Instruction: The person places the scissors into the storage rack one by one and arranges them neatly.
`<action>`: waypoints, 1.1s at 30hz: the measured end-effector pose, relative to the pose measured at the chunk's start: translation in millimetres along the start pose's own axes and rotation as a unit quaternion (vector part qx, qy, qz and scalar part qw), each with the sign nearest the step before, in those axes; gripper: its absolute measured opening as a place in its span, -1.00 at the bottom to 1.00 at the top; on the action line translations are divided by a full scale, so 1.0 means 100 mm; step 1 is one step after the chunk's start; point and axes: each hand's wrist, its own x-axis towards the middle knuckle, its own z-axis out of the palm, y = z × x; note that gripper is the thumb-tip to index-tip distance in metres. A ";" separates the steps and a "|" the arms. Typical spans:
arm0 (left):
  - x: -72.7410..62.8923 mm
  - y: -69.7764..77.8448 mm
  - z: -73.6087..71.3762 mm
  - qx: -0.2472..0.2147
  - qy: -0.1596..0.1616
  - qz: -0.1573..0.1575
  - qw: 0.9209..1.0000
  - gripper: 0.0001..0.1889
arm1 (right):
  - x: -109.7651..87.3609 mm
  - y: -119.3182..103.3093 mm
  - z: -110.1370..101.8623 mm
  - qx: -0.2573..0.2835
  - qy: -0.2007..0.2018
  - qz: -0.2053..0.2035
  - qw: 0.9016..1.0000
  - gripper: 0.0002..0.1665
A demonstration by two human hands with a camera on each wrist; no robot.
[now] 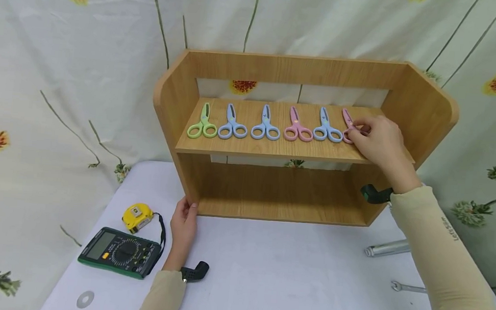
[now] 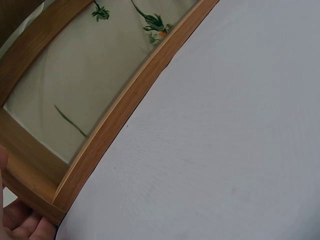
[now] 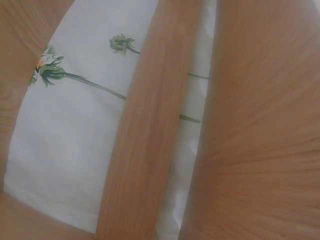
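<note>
A two-tier wooden shelf stands on the table. On its upper board a row of small plastic scissors lies with blades toward the back: green scissors at the left end, several blue ones and a pink pair between. My right hand pinches the rightmost pink scissors by the handles, which its fingers partly hide. Down at the shelf's lower left corner, my left hand grips the side panel, thumb in front; its fingers show behind the panel's edge in the left wrist view.
Left of the shelf lie a yellow tape measure and a green-edged multimeter, with a grey washer nearer the front. A metal tube and a wrench lie at the right, partly under the right forearm. Flowered cloth hangs behind.
</note>
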 end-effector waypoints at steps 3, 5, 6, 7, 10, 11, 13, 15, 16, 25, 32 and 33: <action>0.00 0.00 -0.01 0.000 -0.003 -0.001 1.000 -0.54 | -0.02 -0.01 0.01 0.016 0.020 -0.002 1.000 -0.48; 0.01 0.00 -0.01 0.000 -0.008 0.000 1.000 -0.53 | -0.06 -0.01 0.02 0.041 0.052 -0.013 0.998 -0.49; 0.02 0.00 -0.01 0.000 -0.009 -0.001 1.000 -0.53 | -0.08 -0.01 0.03 0.056 0.071 -0.021 0.996 -0.50; 0.02 0.00 -0.01 0.000 -0.011 -0.003 1.000 -0.52 | -0.11 0.00 0.05 0.070 0.091 -0.031 0.993 -0.52; 0.03 0.00 -0.01 0.004 -0.013 -0.007 1.000 -0.52 | -0.23 0.04 0.12 0.107 0.153 -0.082 0.979 -0.62; 0.04 -0.01 0.00 0.005 -0.012 -0.009 1.000 -0.52 | -0.28 0.07 0.15 0.112 0.167 -0.103 0.974 -0.64; 0.04 -0.01 0.01 0.009 -0.015 -0.014 1.000 -0.51 | -0.41 0.11 0.21 0.114 0.184 -0.142 0.966 -0.65; 0.04 -0.01 0.01 0.014 -0.020 -0.018 1.000 -0.51 | -0.57 0.17 0.27 0.106 0.187 -0.180 0.960 -0.63; 0.04 0.00 0.01 0.019 -0.026 -0.019 0.999 -0.50 | -0.66 0.19 0.30 0.094 0.187 -0.201 0.957 -0.62; 0.05 0.22 -0.10 0.143 -0.130 -0.025 0.981 -0.28 | -1.31 0.34 0.55 0.030 0.126 -0.289 0.948 -0.60; -0.01 0.50 -0.38 0.294 -0.194 0.008 0.936 -0.15 | -1.40 0.48 0.52 -0.069 -0.054 -0.159 0.983 -0.32; -0.02 0.53 -0.42 0.314 -0.195 0.019 0.929 -0.14 | -1.41 0.49 0.51 -0.086 -0.077 -0.147 0.982 -0.28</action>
